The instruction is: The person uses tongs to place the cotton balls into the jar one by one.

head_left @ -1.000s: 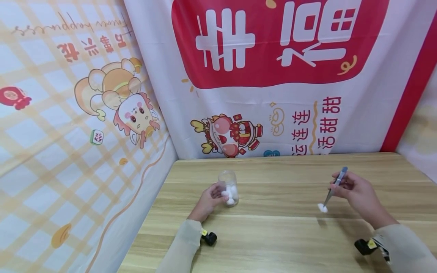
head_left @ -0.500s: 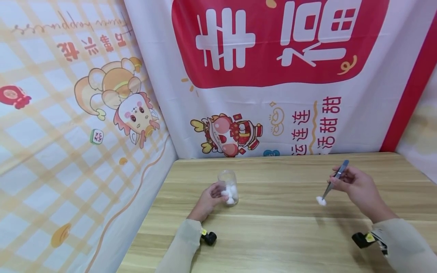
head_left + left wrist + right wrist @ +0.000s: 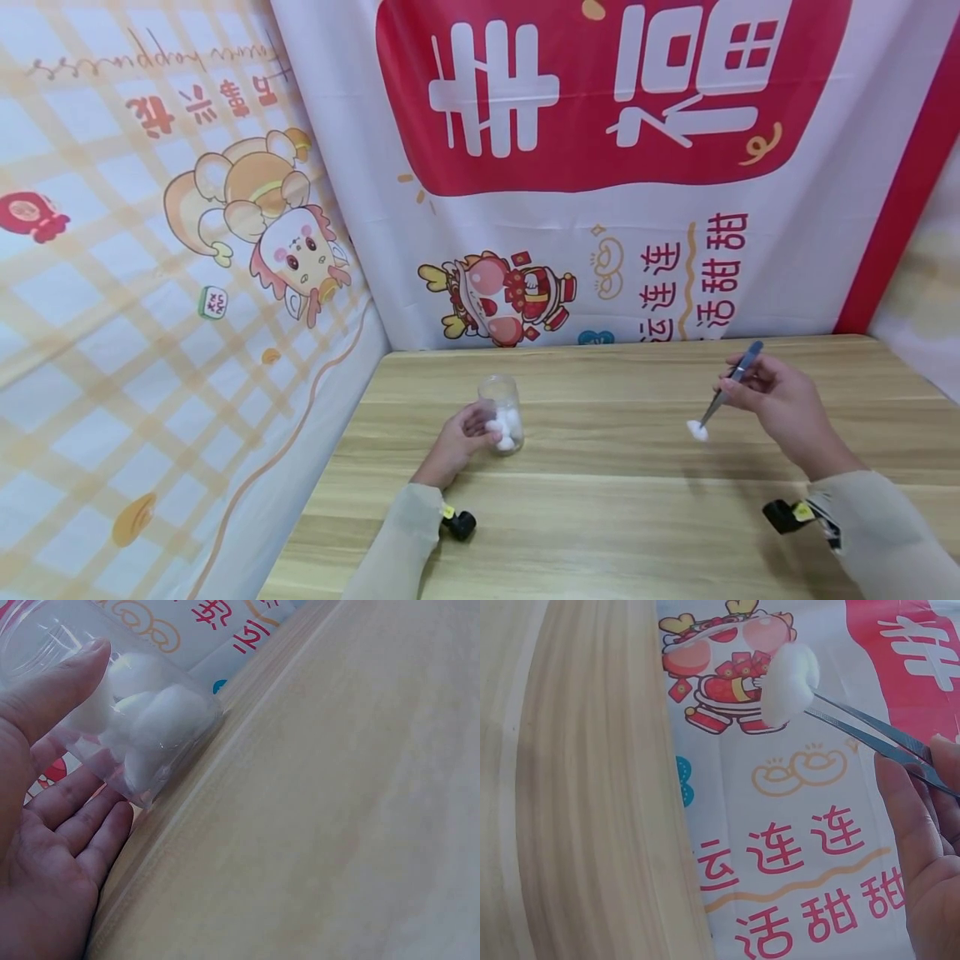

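Note:
A clear jar [image 3: 499, 390] with several white cotton balls [image 3: 161, 720] in its lower part stands upright on the table. My left hand [image 3: 459, 442] holds the jar from its left side, thumb in front and fingers behind. Over the right part of the table, my right hand [image 3: 787, 408] pinches metal tweezers [image 3: 733, 379] between thumb and fingers. The tips of the tweezers grip one cotton ball [image 3: 790, 684], which hangs above the tabletop.
The wooden table [image 3: 600, 533] runs back to a white and red printed cloth [image 3: 600, 208]. A checked cloth [image 3: 112, 375] borders it on the left. Each wrist wears a small black camera [image 3: 459, 524].
My right hand has moved a little left and toward the back of the table, carrying the tweezers and the cotton ball. My left hand and the jar have stayed in place.

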Motion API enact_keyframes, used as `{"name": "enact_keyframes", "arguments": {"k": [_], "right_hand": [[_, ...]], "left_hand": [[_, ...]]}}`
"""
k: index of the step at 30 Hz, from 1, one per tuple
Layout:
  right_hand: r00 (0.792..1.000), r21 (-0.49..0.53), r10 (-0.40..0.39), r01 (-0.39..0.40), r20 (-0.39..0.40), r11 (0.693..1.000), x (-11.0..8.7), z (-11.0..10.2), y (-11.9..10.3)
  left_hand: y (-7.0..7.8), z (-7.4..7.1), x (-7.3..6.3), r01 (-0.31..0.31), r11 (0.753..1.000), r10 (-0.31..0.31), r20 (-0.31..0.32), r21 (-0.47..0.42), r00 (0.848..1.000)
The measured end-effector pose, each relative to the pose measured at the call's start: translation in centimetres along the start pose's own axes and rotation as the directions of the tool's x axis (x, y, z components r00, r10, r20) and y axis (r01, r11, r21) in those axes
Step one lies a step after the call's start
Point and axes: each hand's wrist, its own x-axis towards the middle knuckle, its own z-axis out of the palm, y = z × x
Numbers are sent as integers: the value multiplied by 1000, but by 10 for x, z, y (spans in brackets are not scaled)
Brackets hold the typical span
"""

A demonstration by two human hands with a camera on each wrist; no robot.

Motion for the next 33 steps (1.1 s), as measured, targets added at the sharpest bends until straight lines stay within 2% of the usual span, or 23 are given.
{"name": "enact_keyframes", "arguments": {"k": [11,17,24,28,33], "right_hand": [[1000,15,7,-7,9,1000,4,0,-8],[999,34,-21,21,-26,999,7,-2,-14],[998,34,-15,17,-60,999,11,-1,-22],[996,76,-35,42,-80,996,14,2,-24],[993,190,-57,75,-99,979,16,9,-26]], "left_hand": [[-1,0,-1,0,1000,0,-3,-5,1000],[-3,1,0,1,1000,-1,-1,-6,1000],[-4,0,1,7,1000,-7,-3,-13,1000],[-4,0,2,7,1000,-7,-4,-20,1000],[-2,-1,2,20,1000,-20,-4,-14,1000]]}}
